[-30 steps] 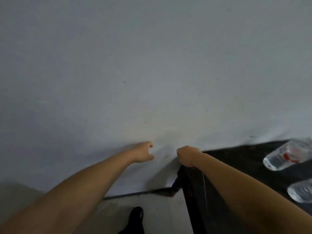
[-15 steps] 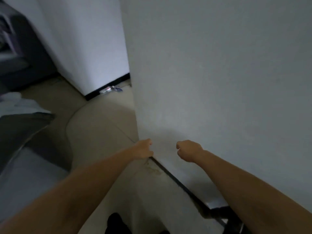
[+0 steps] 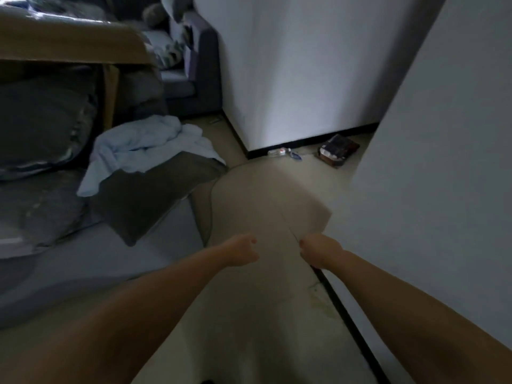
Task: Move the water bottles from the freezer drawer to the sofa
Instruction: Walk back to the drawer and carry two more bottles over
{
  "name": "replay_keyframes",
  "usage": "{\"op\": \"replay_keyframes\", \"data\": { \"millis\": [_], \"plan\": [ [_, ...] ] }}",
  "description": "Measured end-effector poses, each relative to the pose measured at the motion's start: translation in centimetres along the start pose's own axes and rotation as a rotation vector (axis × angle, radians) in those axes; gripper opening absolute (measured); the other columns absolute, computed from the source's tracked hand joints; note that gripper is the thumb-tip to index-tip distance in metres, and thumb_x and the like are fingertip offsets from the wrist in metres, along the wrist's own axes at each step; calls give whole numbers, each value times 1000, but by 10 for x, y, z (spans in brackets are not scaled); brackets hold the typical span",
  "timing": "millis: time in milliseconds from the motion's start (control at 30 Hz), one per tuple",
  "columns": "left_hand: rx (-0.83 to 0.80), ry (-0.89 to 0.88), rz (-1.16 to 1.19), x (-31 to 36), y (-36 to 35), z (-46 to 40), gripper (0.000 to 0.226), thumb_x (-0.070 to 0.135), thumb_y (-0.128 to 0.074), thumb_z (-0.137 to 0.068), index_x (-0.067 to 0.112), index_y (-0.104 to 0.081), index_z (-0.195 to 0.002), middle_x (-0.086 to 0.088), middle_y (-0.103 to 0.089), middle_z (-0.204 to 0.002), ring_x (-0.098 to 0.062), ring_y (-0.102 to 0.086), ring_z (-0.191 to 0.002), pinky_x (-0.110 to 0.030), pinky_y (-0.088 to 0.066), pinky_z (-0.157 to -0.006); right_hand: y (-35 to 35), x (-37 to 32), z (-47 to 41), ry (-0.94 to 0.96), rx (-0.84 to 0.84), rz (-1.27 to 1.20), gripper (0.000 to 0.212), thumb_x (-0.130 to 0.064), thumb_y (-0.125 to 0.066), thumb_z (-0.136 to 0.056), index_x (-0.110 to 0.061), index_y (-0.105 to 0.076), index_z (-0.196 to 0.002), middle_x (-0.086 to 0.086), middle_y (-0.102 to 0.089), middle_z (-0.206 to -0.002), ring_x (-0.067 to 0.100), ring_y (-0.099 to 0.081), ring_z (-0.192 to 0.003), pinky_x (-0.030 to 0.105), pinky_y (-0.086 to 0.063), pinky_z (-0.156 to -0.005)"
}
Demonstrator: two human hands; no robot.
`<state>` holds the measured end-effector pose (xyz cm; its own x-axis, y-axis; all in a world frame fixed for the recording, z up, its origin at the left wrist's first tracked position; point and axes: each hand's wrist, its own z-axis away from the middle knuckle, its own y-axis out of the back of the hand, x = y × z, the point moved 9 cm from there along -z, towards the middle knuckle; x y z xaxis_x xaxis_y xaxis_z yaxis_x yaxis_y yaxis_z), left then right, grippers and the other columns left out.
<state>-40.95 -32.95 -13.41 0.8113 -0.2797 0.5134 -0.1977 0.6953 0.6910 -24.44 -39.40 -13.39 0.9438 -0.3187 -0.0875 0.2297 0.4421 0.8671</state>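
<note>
A clear plastic water bottle (image 3: pixel 278 152) lies on its side on the floor at the far end of the passage, touching the black skirting at the foot of the white wall corner (image 3: pixel 291 79); a pale label band wraps it, but no writing can be read. Just right of it lies a small blue wrapper (image 3: pixel 295 155), and further right a dark, glossy packet (image 3: pixel 336 149) with reddish print too blurred to make out. No bottle is in either hand. The left hand (image 3: pixel 241 250) is curled into a loose fist, thumb toward the centre, and grips nothing. The right hand (image 3: pixel 318 252) is likewise clenched and empty, hovering over the beige floor (image 3: pixel 260 314) beside the black skirting strip (image 3: pixel 342 309) of the near white wall (image 3: pixel 443 189) on the right. Both bare forearms reach forward from the near edge. The floor is smooth and matte with a faint seam running away from the hands. On the left sits a grey fabric sofa (image 3: pixel 191 87) at the far end, and nearer, dark soft cushions (image 3: pixel 41 120) with a slight sheen. A crumpled pale-blue cloth (image 3: pixel 144 145) drapes over a flat dark-grey cushion (image 3: pixel 149 195). A brown cardboard flap (image 3: pixel 69 42) spans the far left.
</note>
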Motion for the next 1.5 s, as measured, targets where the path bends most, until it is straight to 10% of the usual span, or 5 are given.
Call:
{"op": "replay_keyframes", "data": {
  "millis": [300, 700, 967, 1067, 1500],
  "plan": [
    [216, 253, 66, -217, 125, 85, 51, 29, -57, -92, 4, -44, -135, -15, -51, -135, -29, -51, -122, -31, -41, -98, 22, -271, -61, 369, 36, 201, 29, -17, -43, -92, -14, -35, -63, 12, -46, -77, 20, -44, -77, 32, -39, -70],
    [531, 718, 391, -432, 163, 239, 48, 24, -57, -90, 10, -45, -134, -14, -53, -133, -27, -54, -118, -32, -44, -95, -13, -571, -66, 869, -111, 497, 31, -18, -39, -98, -8, -54, -124, 13, -56, -127, 30, -54, -116, 38, -43, -93],
    [652, 974, 518, -528, 186, 311, 42, 19, -53, -90, 13, -50, -131, -13, -56, -128, -27, -56, -113, -31, -44, -93, -34, -733, -67, 1199, -127, 593, 25, -17, -37, -99, -11, -56, -84, 12, -58, -96, 26, -60, -97, 27, -41, -76],
    [718, 1034, 595, -551, 194, 329, 42, 19, -54, -90, 8, -49, -131, -15, -56, -129, -28, -53, -117, -28, -42, -93, -43, -783, -62, 1269, -135, 629, 24, -23, -38, -98, -11, -58, -98, 10, -60, -104, 25, -57, -91, 35, -47, -82],
    [1008, 1553, 1048, -580, 27, 537, 43, 26, -55, -91, 11, -48, -130, -12, -56, -129, -28, -54, -116, -33, -43, -94, -212, -915, 175, 1868, -280, 1006, 25, -18, -38, -96, -10, -57, -110, 14, -60, -116, 32, -58, -104, 39, -49, -85]
  ]
}}
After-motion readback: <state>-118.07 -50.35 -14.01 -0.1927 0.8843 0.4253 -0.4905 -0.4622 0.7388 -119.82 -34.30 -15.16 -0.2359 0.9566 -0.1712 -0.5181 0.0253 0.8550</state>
